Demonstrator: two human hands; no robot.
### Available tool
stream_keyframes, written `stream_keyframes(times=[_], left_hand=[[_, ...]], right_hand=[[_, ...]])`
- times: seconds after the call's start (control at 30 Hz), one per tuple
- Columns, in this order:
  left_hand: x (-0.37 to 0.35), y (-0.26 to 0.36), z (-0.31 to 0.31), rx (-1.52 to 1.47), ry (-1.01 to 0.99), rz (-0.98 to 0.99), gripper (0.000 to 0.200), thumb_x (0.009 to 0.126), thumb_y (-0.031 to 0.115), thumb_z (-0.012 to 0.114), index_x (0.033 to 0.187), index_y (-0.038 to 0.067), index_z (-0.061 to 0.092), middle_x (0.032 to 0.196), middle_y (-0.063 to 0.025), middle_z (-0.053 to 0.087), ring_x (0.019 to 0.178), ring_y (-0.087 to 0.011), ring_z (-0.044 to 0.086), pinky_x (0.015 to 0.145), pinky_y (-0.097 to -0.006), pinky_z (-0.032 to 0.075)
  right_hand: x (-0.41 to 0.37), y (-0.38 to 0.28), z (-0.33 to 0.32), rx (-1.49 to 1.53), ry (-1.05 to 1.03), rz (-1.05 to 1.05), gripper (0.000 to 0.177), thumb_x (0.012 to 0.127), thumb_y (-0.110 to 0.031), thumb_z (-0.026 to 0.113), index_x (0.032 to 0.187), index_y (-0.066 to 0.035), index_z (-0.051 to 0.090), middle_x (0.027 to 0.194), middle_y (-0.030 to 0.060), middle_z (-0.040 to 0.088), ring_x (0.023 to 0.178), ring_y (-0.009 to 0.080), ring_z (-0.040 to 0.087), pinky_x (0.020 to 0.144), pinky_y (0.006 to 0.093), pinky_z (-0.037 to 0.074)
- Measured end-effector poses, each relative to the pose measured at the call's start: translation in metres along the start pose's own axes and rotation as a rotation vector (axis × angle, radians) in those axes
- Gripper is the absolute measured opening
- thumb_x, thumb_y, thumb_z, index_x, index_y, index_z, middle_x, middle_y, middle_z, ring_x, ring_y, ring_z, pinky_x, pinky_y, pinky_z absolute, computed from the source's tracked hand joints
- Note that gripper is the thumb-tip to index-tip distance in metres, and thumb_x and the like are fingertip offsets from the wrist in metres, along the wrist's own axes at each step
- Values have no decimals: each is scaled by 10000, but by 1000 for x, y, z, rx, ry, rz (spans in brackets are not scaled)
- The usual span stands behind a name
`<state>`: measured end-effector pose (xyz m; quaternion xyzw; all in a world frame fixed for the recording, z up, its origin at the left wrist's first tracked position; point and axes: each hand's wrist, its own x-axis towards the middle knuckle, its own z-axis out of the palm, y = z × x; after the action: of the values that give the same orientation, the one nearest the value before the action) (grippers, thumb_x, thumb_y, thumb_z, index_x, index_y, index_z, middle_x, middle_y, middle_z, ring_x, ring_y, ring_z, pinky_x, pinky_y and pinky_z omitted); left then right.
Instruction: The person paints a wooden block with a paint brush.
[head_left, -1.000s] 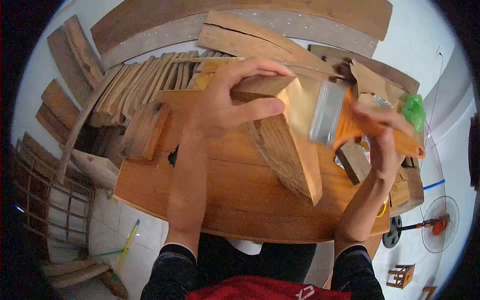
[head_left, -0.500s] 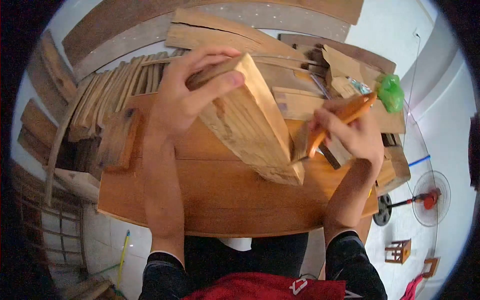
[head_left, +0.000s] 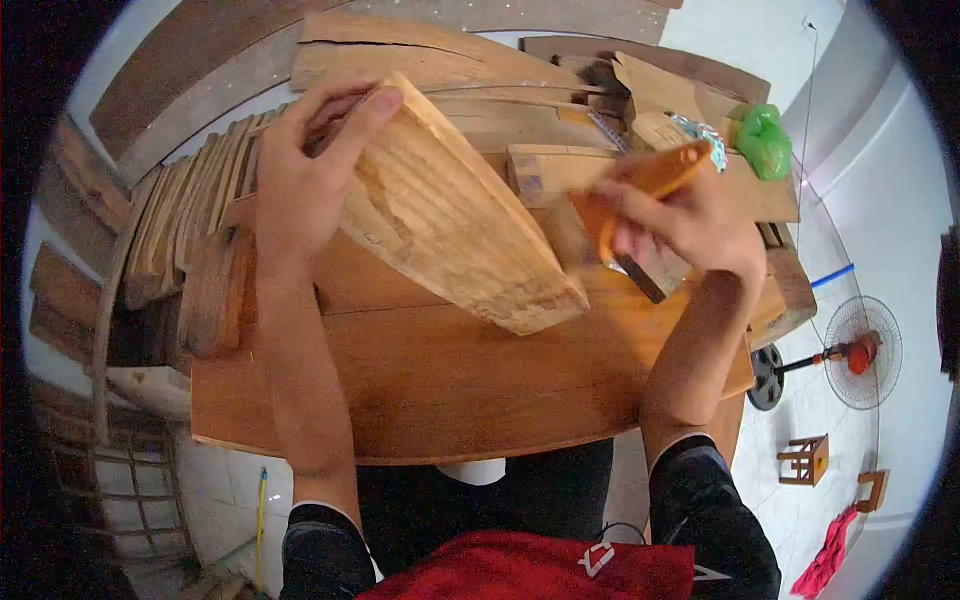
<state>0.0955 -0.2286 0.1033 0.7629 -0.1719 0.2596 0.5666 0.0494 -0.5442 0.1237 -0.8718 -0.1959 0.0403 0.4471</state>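
A thick wooden board (head_left: 450,210) is tilted over the brown wooden table (head_left: 460,390), its broad grained face toward me. My left hand (head_left: 310,165) grips its upper left end, thumb on the front corner. In my right hand (head_left: 695,225) is a flat paintbrush (head_left: 665,172) with a glossy orange handle, held with the handle end pointing up and right. Its blurred bristles hang close to the board's right edge, near the lower end. Behind the brush, a dark-edged wood block (head_left: 645,280) lies on the table.
Stacked wooden slats (head_left: 190,210) line the left side. At the back lie a cracked plank (head_left: 400,60), more boards and a green plastic bag (head_left: 765,140). A standing fan (head_left: 855,350) and a small stool (head_left: 803,460) are on the floor at right.
The brush has come up and away from the board's lower right edge. The board has shifted left and slightly up in view, still in my left hand.
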Motion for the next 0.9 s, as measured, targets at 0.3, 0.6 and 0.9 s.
stream_keyframes(times=[0.3, 0.6, 0.9], left_hand=[[-1, 4, -3, 76, 64, -74, 426, 923, 338, 786, 1148, -19, 729, 1051, -86, 737, 994, -131, 665, 911, -256, 492], [1, -2, -3, 125, 87, -90, 454, 927, 361, 780, 1133, -41, 732, 1009, -78, 740, 941, -117, 662, 872, -248, 500], [5, -9, -6, 289, 100, -55, 535, 919, 432, 766, 1150, -49, 723, 1026, -115, 744, 963, -161, 676, 915, -290, 506]], right_hand=[[6, -4, 4, 75, -18, -21, 337, 1038, -297, 600, 953, 0, 733, 689, 48, 703, 555, 108, 663, 441, 236, 490], [11, -11, 31, 248, 144, -362, 297, 1058, -257, 581, 1092, 8, 710, 770, 73, 700, 626, 131, 670, 497, 223, 510], [18, -12, 35, 270, 210, -282, 352, 1049, -322, 597, 913, -26, 729, 583, -13, 599, 520, 70, 562, 514, 251, 456]])
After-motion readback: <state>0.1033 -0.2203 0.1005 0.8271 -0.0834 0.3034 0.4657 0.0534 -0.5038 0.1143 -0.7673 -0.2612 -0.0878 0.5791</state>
